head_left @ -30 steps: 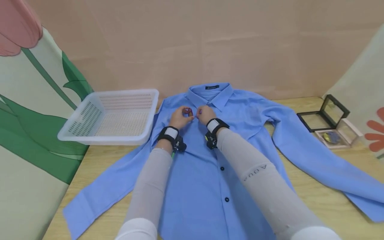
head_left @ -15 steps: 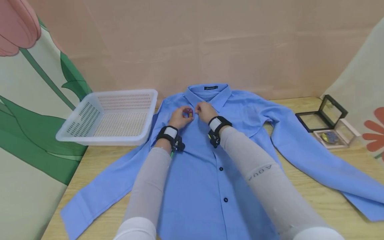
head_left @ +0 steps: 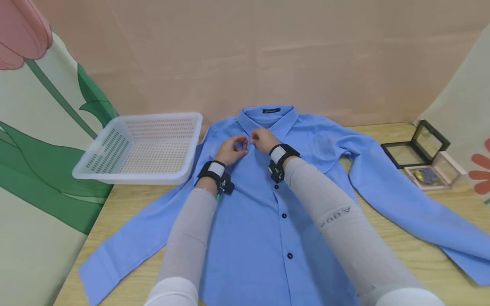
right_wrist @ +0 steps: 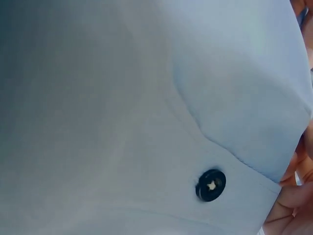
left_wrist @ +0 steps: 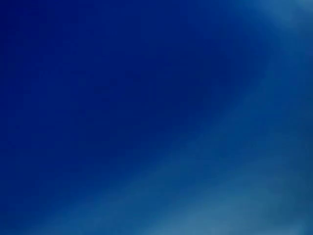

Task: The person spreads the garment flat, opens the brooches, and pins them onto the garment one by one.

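Observation:
A light blue long-sleeved shirt (head_left: 245, 238) lies front up, its collar at the far side. Over its upper chest my left hand (head_left: 228, 151) pinches a small purple-and-orange piece (head_left: 245, 144) between thumb and fingers; its kind cannot be told. Just right of it, my right hand (head_left: 265, 141) has curled fingers pinching the shirt front below the collar. The right wrist view shows fingers (right_wrist: 288, 200) along the cloth's edge, near a black button (right_wrist: 211, 185). Blurred blue fills the left wrist view.
A white perforated plastic basket (head_left: 176, 176) stands left of the shirt, over part of its shoulder side. At the right, an open black display case (head_left: 407, 165) and an open pink one (head_left: 436, 186) holding a round yellow-and-blue badge (head_left: 425, 175) sit on the wooden table (head_left: 390, 229).
My right hand has shifted slightly right and its wrist has turned outward, so another shirt button shows. My left hand stays nearly in place, the purple-and-orange piece still between its fingers.

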{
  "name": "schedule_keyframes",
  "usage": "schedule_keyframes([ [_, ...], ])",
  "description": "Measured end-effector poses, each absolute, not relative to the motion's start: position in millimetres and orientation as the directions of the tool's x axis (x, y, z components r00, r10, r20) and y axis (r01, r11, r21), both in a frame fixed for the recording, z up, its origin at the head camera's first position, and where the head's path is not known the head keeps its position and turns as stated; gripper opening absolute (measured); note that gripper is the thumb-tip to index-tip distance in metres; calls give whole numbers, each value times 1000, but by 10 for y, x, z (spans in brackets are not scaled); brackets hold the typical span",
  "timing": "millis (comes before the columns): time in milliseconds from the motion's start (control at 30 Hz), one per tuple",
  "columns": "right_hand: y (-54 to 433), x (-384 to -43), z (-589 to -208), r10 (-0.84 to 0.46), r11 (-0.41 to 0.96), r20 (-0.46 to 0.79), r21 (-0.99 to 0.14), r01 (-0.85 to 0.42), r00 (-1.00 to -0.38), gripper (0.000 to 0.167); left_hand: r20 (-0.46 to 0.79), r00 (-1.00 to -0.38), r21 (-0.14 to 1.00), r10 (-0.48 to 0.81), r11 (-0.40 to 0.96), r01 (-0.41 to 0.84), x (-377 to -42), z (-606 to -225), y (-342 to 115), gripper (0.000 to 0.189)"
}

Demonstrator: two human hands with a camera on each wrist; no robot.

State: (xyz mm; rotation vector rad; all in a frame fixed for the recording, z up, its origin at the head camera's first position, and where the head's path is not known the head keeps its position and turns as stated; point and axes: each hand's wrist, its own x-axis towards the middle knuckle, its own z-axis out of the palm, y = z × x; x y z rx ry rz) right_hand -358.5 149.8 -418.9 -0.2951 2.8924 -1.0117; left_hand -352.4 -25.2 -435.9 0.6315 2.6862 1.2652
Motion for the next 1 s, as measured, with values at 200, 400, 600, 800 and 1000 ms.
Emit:
schedule_keyframes([
  [200, 1527, -3645, -4220, -234, 756, 29, -623, -201, -972, 10, 73, -904, 757, 421, 566, 325, -3516, -4349, -255, 53],
  [400, 1580, -3744, -4305, -253, 726, 36, -653, -214, -967, 9, 66, -889, 756, 453, 559, 341, -3480, -4304, -244, 53],
  [600, 1619, -3729, -4287, -293, 704, 41, -666, -245, -955, 7, 48, -882, 776, 469, 538, 329, -3459, -4293, -248, 52],
  [800, 1625, -3700, -4256, -314, 685, 56, -678, -267, -948, 7, 52, -873, 782, 484, 524, 337, -3459, -4288, -264, 52],
  [1000, 1644, -3748, -4319, -310, 664, 53, -703, -255, -949, 10, 45, -867, 800, 496, 503, 328, -3464, -4275, -269, 52],
])
